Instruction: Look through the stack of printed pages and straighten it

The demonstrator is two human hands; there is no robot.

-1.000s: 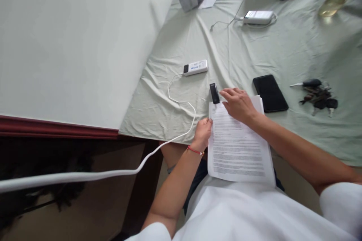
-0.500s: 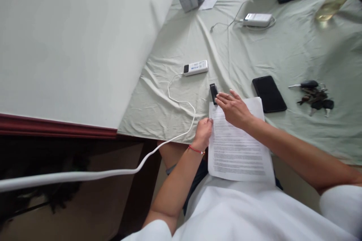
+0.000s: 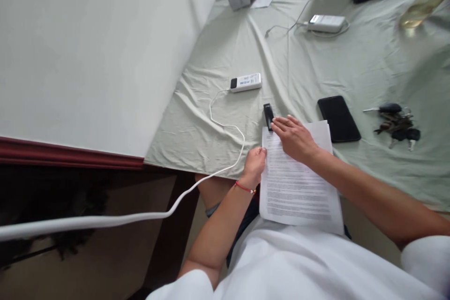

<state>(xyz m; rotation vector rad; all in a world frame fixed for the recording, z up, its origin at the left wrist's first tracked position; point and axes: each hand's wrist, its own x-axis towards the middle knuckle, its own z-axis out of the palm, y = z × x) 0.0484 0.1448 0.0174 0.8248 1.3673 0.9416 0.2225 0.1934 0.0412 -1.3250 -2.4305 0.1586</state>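
Counter [image 3: 369, 63]: covered with a creased pale green cloth, set against a pale wall on its left edge.

Printed sheets [image 3: 298, 187]: white pages of close text, the far end lying on the counter's near edge, the near end hanging over it toward the person's lap.

Right hand [image 3: 293, 137]: laid flat on the far left corner of the sheets, fingers spread and extended, grip not closed around anything; fingertips just beside the black clip.

Left hand [image 3: 255, 164]: at the left edge of the sheets, fingers curled, thumb and fingers pinching the paper's edge; a red thread bracelet on the wrist.

Black phone [image 3: 339, 118]: face down or dark, just beside the far right corner of the sheets.

White cable [image 3: 225, 126]: runs from the white power bank, loops across the cloth and drops off the near edge.

White power bank [image 3: 245, 82]: beyond the sheets, well apart from them.

Second power bank [image 3: 326, 23]: farther back, with its own thin cord.

Keys [image 3: 395, 123]: a bunch to the right of the phone.

Black clip [image 3: 268, 116]: small dark oblong at the far left corner of the sheets; whether it clamps the paper cannot be told.
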